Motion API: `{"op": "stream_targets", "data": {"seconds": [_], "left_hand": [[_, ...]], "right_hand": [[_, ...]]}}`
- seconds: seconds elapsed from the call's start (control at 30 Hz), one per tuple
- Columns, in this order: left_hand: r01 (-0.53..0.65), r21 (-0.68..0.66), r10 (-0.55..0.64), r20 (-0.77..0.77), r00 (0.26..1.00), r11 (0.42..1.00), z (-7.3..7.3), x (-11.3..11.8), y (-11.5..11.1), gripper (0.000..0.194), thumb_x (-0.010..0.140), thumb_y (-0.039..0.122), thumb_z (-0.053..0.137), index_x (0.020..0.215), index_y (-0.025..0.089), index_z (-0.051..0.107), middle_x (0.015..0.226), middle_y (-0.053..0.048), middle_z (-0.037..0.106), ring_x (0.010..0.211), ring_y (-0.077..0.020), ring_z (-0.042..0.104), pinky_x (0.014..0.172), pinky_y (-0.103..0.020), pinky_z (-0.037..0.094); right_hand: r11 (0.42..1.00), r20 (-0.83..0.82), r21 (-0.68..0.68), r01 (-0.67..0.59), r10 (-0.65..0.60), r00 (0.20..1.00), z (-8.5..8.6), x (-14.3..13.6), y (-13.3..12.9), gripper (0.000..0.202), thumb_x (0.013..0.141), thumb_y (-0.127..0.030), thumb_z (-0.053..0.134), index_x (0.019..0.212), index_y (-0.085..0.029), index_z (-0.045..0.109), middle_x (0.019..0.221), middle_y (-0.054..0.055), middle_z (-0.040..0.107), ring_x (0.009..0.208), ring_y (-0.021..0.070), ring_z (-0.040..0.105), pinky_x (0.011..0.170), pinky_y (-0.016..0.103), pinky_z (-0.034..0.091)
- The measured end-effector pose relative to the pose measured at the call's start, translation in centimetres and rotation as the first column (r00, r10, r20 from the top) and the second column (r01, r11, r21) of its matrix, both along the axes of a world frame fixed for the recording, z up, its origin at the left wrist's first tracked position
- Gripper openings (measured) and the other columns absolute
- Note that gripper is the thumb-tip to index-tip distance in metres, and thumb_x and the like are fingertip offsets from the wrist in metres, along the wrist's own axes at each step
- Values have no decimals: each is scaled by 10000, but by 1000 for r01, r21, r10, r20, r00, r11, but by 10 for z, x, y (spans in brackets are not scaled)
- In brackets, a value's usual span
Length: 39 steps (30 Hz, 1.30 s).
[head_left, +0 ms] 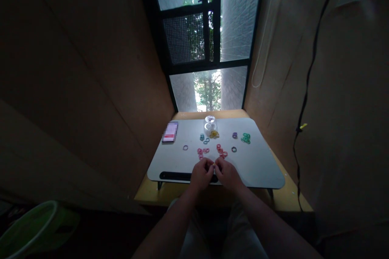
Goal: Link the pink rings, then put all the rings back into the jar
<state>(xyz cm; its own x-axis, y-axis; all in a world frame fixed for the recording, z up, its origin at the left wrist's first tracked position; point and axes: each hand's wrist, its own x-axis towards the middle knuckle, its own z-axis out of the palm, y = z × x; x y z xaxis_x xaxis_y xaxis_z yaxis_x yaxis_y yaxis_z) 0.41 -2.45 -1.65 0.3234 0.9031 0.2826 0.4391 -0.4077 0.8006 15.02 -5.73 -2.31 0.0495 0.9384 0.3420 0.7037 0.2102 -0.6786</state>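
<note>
Above the table's near edge, my left hand (201, 173) and my right hand (227, 173) meet fingertip to fingertip. Both are closed in a pinch on a small yellow hair tie (214, 164), mostly hidden by the fingers. Just beyond them lie pink hair ties (200, 151) on the left and red ones (223, 154) on the right. Farther back are teal ties (202, 137), a yellow cluster (214, 134), purple ones (235, 135) and a green group (246, 138). A single lilac ring (185, 147) and a dark grey ring (234, 149) lie apart.
A clear jar (210, 125) stands at the back of the white folding table (258, 170). A phone (170, 132) lies at the left, and a black slot (174, 176) runs along the front. Walls flank the table; a black cord (306, 85) hangs on the right.
</note>
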Motion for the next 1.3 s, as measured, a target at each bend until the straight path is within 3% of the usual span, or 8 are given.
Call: {"op": "stream_targets", "data": {"seconds": [0.37,0.83,1.3], "left_hand": [[17,-22,-17,6,1000,1000,1,1,-1,91,848,258,552,839,188,608,750,6,632,686,-131,569,659,-249,415],[10,40,-5,-126,992,999,3,2,-7,94,863,244,521,830,197,594,783,-4,635,726,-142,561,670,-259,388],[6,22,-3,-161,987,1000,7,6,-8,112,881,256,501,827,208,587,749,4,631,696,-145,564,667,-262,385]], "right_hand": [[1000,-13,17,3,-3,1000,0,-2,-1,114,885,-229,450,772,-219,462,694,-11,559,635,147,530,613,252,322],[1000,-43,21,9,-8,999,3,-1,-7,83,872,-212,460,796,-216,491,717,-1,585,662,150,550,622,254,328],[1000,-42,-8,11,-11,999,6,1,-4,78,847,-200,491,771,-214,500,685,-6,568,637,140,505,609,253,296]]}}
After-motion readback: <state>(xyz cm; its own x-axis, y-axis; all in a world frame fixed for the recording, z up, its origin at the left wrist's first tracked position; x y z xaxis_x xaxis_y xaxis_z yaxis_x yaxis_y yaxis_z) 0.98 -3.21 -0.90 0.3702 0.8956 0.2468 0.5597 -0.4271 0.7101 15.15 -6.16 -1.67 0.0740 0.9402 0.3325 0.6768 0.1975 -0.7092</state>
